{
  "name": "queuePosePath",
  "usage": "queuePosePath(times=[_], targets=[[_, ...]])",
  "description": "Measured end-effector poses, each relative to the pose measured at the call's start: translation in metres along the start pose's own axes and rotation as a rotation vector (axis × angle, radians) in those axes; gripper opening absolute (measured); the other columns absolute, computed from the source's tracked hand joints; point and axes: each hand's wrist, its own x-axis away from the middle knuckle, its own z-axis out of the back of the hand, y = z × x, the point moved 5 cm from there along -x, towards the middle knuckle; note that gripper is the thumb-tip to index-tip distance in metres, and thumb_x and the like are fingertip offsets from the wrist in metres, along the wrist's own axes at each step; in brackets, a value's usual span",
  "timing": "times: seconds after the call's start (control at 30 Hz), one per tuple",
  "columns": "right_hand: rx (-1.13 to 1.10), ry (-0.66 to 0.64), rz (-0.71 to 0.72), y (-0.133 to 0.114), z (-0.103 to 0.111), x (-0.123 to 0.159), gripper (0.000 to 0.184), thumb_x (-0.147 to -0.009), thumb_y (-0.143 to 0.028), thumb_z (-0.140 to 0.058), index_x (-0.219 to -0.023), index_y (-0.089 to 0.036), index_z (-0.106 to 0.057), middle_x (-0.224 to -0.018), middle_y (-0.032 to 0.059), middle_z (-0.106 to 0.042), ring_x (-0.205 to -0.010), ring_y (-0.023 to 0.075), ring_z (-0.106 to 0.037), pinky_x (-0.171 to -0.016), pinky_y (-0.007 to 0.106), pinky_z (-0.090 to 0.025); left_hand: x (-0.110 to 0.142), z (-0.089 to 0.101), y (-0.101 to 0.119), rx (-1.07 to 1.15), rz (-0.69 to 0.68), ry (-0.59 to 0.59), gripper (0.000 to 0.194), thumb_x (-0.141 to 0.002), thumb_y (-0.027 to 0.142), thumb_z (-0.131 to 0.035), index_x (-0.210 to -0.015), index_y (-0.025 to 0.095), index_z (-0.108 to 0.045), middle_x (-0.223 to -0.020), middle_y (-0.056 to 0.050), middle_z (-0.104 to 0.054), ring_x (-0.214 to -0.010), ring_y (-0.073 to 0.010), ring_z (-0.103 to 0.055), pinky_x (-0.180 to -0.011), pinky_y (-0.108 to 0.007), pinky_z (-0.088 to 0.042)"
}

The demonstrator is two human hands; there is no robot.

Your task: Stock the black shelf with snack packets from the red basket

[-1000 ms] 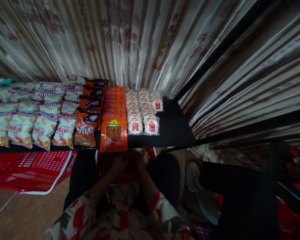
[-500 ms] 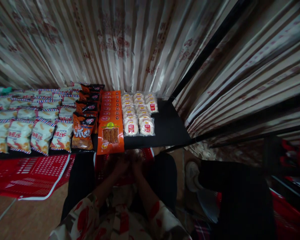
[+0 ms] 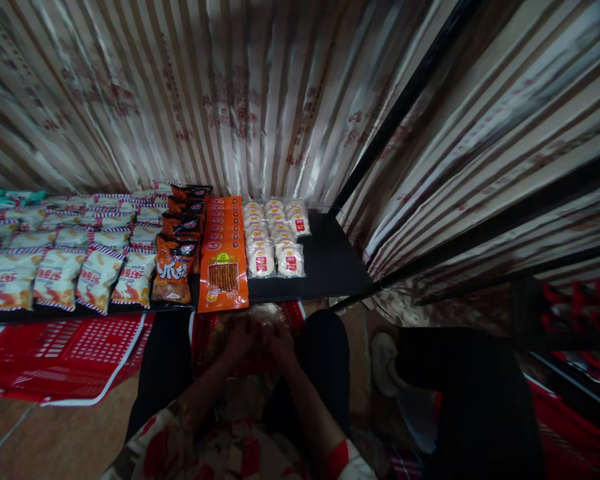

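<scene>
My left hand point(image 3: 240, 338) and my right hand point(image 3: 280, 345) are close together, low in front of me, inside a red basket point(image 3: 203, 340) that rests between my knees. The light there is dim, and both hands look curled around pale packets in the basket, but I cannot make out what they hold. Just above the hands, a black shelf point(image 3: 330, 263) carries an orange snack pack row point(image 3: 223, 267) and clear packs of white cakes point(image 3: 275, 247).
Rows of white shrimp-chip bags point(image 3: 55, 267) and dark orange bags point(image 3: 177, 257) fill the shelf's left part. A flat red basket point(image 3: 60, 353) lies below left. Striped curtains hang behind and to the right. A white shoe point(image 3: 383, 353) rests on the floor at right.
The view has tilted up and the shelf sits lower in the picture. My hands have stayed together in the red basket, shifting only slightly.
</scene>
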Motion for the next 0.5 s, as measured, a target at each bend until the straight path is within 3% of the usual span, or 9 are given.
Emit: queuePosePath(times=[0.23, 0.5], targets=[[-0.030, 0.003, 0.045, -0.024, 0.026, 0.016, 0.035, -0.068, -0.047, -0.055, -0.090, -0.020, -0.059, -0.077, 0.0036, -0.067, -0.072, 0.0214, -0.063, -0.063, 0.029, -0.047, 0.015, 0.002, 0.017, 0.032, -0.046, 0.018, 0.027, -0.081, 0.034, -0.044, -0.092, 0.013, -0.058, -0.094, -0.011, -0.066, -0.082, -0.0190, -0.061, -0.072, -0.029, -0.045], [-0.039, 0.086, 0.171, -0.054, 0.058, 0.023, 0.039, -0.073, -0.050, -0.051, -0.097, -0.020, -0.056, -0.067, 0.0010, -0.066, -0.061, 0.0180, -0.062, -0.056, 0.026, -0.047, 0.028, 0.002, 0.054, 0.361, -0.160, -0.009, 0.020, -0.075, 0.029, -0.048, -0.089, 0.016, -0.054, -0.083, -0.005, -0.067, -0.074, -0.0161, -0.061, -0.065, -0.025, -0.047]])
